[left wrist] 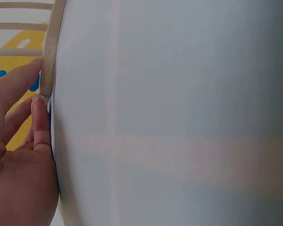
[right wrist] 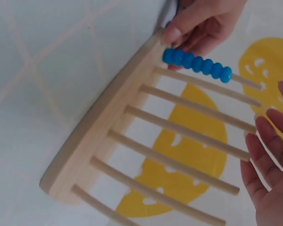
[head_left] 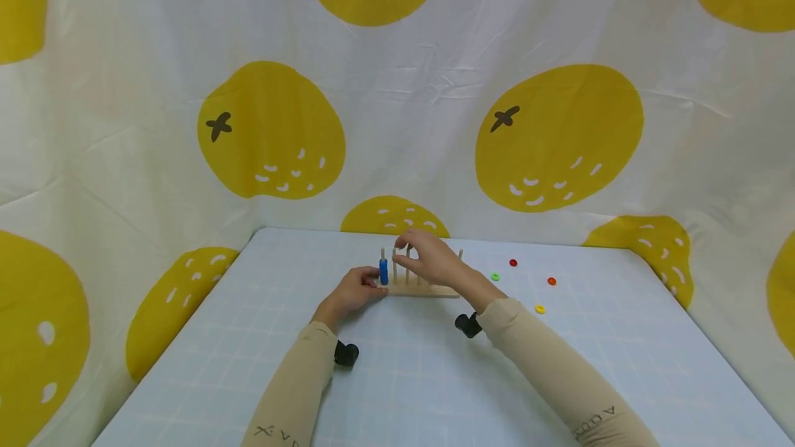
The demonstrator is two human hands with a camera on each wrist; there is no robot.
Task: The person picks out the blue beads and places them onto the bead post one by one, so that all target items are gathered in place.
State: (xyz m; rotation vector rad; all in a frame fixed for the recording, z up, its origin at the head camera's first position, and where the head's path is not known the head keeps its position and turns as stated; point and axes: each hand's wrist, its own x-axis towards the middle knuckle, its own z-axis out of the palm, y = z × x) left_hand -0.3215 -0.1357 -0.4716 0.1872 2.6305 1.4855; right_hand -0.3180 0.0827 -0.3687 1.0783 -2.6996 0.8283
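A wooden peg rack (head_left: 422, 291) stands on the table, with a row of several upright pegs. Blue beads (right wrist: 197, 64) are stacked on the peg at its left end; the other pegs seen in the right wrist view are bare. My left hand (head_left: 357, 288) holds that end of the base, thumb in front and fingers partly hidden behind. Above the rack, my right hand (head_left: 431, 261) hovers by the peg tops, its fingers (right wrist: 273, 141) spread and loosely bent. Nothing shows between them.
Right of the rack lie small loose rings: a red ring (head_left: 513, 263), a green ring (head_left: 495, 276), an orange-red ring (head_left: 551, 281) and a yellow ring (head_left: 540, 309). A pale checked cloth (head_left: 410, 378) covers the table. Behind hangs a fruit-print curtain (head_left: 410, 123).
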